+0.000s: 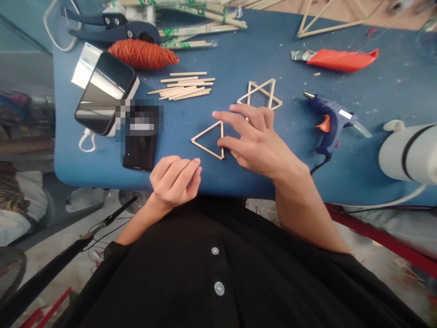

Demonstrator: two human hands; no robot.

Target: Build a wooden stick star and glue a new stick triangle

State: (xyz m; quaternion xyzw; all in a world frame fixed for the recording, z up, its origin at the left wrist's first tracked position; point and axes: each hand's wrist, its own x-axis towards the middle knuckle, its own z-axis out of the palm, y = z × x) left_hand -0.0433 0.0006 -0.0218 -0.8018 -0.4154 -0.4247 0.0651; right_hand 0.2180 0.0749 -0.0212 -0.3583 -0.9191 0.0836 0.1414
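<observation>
A small triangle of wooden sticks (207,131) lies flat on the blue table (177,136), joined at its corners. My right hand (254,141) is open over its right side, fingers apart, one fingertip touching the right-hand stick. Just behind that hand, partly covered by it, is a star of sticks (256,90) made from two overlapping triangles. My left hand (175,180) hovers at the table's front edge, left of the triangle. Its fingers are curled, with the thumb pressed near the index fingertip; anything between them is too small or hidden to see.
Loose cut sticks (187,86) lie beyond the triangle. Leftward are a phone (138,152), a glossy box-shaped device (105,91), orange twine (143,53) and a dark cutter (129,27). Rightward are a glue gun (329,118), red utility knife (341,59) and white bottle (409,152).
</observation>
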